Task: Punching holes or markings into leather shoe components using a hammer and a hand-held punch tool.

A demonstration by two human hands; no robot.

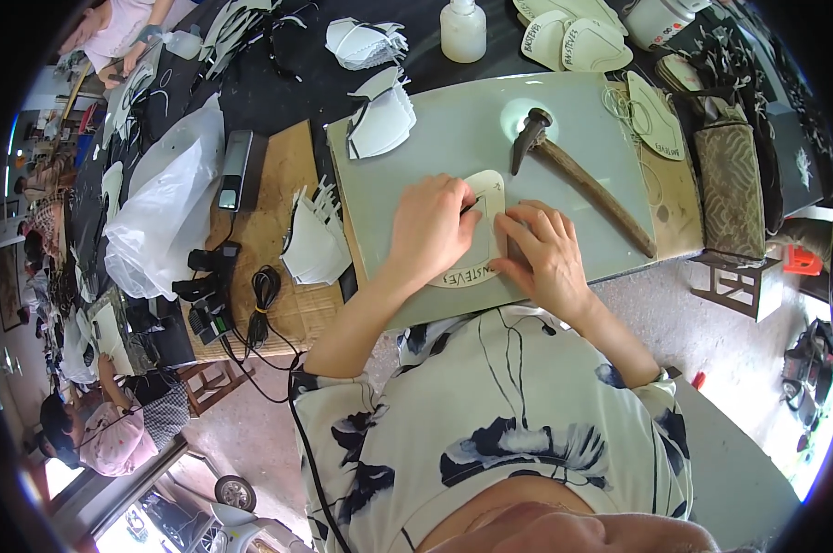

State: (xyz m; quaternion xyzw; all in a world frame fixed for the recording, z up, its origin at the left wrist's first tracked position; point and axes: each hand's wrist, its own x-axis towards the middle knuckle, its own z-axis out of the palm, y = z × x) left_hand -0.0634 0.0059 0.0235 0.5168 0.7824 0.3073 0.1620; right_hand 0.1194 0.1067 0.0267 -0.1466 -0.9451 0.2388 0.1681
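Note:
A cream, rounded pattern piece [487, 241] with dark lettering along its near edge lies flat on the grey-green board [407, 175]. My left hand [437, 226] rests over its left side, fingers curled and thumb drawn in. A thin dark line shows by these fingertips; what they pinch is too small to name. On the right edge of the piece lies my right hand [547, 253], fingers stretched and thumb apart, pressing from above. Beyond it, a hammer [591, 189] with a dark head and wooden handle lies on the board.
White cut pieces [379, 124] are stacked at the board's far left, with more [315, 240] beside it. A white bottle [463, 32] and cream patterns [591, 41] lie behind. Leftward are a plastic bag [167, 203] and cables [264, 300]. A patterned pouch [732, 184] sits right.

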